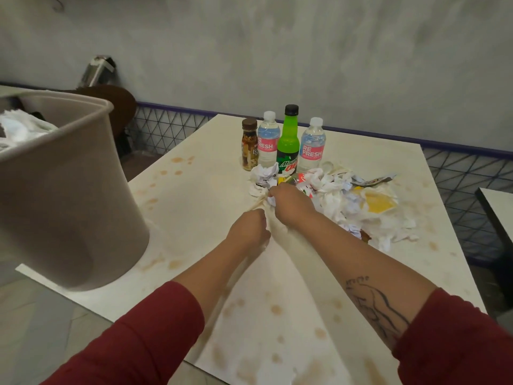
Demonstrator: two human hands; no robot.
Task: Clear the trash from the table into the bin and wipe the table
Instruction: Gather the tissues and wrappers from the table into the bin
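At the middle of the table (194, 207), left hand (249, 230) and right hand (290, 205) both pinch what may be a pale cloth (277, 230) beside the trash pile (347, 198); I'd bunch it tight before reaching for the bin (69, 176).

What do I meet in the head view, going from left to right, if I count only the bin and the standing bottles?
bin → brown bottle → water bottle → green bottle → second water bottle
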